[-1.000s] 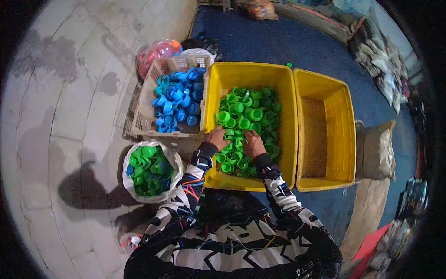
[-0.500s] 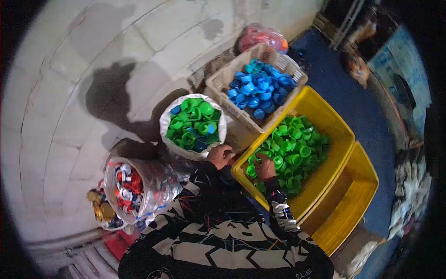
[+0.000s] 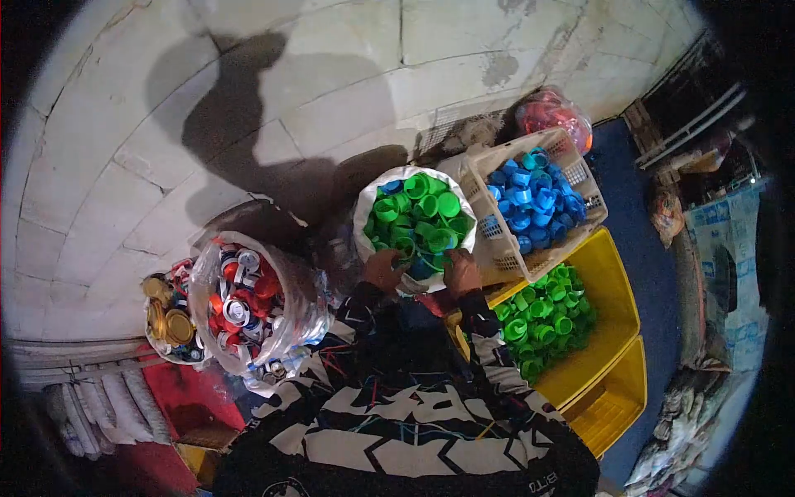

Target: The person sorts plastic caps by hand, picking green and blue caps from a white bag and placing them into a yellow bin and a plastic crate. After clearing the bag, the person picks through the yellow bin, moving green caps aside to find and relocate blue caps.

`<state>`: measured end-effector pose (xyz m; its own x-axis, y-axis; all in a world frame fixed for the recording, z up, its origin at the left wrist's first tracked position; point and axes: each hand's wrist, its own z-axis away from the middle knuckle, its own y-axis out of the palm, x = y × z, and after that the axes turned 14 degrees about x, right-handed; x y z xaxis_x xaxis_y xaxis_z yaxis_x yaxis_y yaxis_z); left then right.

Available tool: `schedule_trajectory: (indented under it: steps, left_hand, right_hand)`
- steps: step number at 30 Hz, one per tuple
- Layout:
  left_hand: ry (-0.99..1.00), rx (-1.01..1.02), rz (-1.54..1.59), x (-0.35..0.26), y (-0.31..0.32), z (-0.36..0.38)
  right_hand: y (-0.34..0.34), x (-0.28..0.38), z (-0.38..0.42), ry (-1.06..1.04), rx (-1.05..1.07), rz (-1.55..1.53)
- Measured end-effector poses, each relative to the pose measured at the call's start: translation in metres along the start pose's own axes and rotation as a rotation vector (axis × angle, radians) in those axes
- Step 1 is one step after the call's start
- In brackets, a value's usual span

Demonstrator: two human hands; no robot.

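Observation:
A white sack (image 3: pixel 363 222) full of green caps (image 3: pixel 418 207), with a few blue ones among them, stands in front of me. My left hand (image 3: pixel 384 270) is at the sack's near left rim, fingers curled in against the caps. Opposite it, at the near right rim, my right hand (image 3: pixel 461 272) has its fingers bent together beside the caps. What either hand grips is too small and dark to make out. To the right, a yellow tub (image 3: pixel 609 273) holds more green caps (image 3: pixel 546 319).
Behind the tub, a pale plastic crate (image 3: pixel 497 240) holds blue caps (image 3: pixel 538 199). On the left stand a clear bag (image 3: pixel 286 273) of red and white caps and a smaller bag with gold lids (image 3: pixel 176 325). A second yellow tub (image 3: pixel 609 406) sits at lower right, and a wall (image 3: pixel 331 108) rises behind.
My right hand has left the green caps in the yellow tub and moved left to the white sack. My left hand has moved onto the sack's near rim. The view has turned left.

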<state>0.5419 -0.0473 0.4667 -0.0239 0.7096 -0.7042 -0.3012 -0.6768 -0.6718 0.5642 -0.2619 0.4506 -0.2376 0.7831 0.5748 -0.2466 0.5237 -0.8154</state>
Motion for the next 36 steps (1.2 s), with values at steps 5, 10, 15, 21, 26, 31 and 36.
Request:
schedule_trajectory:
  steps: [5, 10, 15, 21, 26, 31, 36]
  left_hand:
    - [0.026, 0.081, 0.219, 0.038, 0.012, -0.001]
    - [-0.021, 0.225, 0.091, 0.024, -0.009, 0.000]
    - [-0.008, 0.131, 0.118, 0.015, -0.005, 0.006]
    - [0.017, 0.006, 0.125, -0.008, 0.001, 0.000]
    - [-0.022, -0.186, 0.129, -0.031, 0.004, -0.057]
    - [0.020, -0.386, 0.068, -0.041, 0.022, -0.081]
    - [-0.003, -0.141, 0.240, -0.040, 0.018, -0.076]
  right_hand:
    - [0.025, -0.006, -0.020, 0.089, 0.036, 0.180]
    - [0.039, -0.026, -0.032, 0.051, -0.032, 0.264]
    - [0.037, -0.021, -0.051, 0.032, 0.048, 0.247]
    - [0.056, -0.071, -0.083, -0.327, -0.118, 0.232]
    - [0.013, -0.025, -0.067, -0.247, -0.015, -0.129]
    - [0.020, -0.031, -0.063, -0.253, 0.199, -0.587]
    - [-0.001, -0.014, -0.051, -0.379, 0.135, -0.266]
